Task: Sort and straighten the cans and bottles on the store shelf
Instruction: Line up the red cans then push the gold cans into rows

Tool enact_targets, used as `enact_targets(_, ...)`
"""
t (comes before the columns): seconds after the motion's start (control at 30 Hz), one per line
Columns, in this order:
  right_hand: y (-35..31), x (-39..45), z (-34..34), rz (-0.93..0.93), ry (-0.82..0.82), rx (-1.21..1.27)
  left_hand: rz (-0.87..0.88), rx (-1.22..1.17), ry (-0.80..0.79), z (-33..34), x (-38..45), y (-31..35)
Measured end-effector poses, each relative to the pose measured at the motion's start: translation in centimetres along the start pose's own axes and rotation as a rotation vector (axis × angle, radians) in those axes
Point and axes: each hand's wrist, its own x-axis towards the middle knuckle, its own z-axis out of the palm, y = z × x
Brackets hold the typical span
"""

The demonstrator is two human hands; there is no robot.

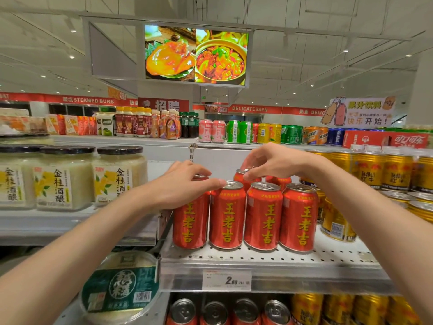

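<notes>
Several red cans with yellow characters [263, 216] stand upright in a front row on the perforated metal shelf [269, 258], with more behind. My left hand [185, 184] lies over the top of the leftmost front can [190, 226], its thumb touching the rim of the neighbouring can [226, 214]. My right hand [271, 161] reaches over the row and pinches the top of a red can in the back row [239, 178]. The lower parts of the back cans are hidden by the front row.
Gold Red Bull cans [372, 172] crowd the shelf to the right. Jars with black lids [65, 179] stand on the left shelf. More cans [215, 313] fill the shelf below, beside a green-labelled tub [121, 287]. A price tag [226, 280] hangs on the shelf edge.
</notes>
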Motion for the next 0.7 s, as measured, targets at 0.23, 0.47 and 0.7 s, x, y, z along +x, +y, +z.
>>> enact_targets(0.23,-2.3,2.3,1.9,-0.058,-0.047,0.067,-0.007,-0.002,0.005,0.1,0.0,-0.1)
enact_targets(0.47,-2.1,1.8,1.9,-0.035,0.005,0.083,0.005,0.009,0.019,0.1,-0.1,-0.3)
enact_targets(0.7,1.6,-1.6,-1.0,0.075,0.211,-0.104,0.068,0.081,-0.001,-0.4,0.4,0.5)
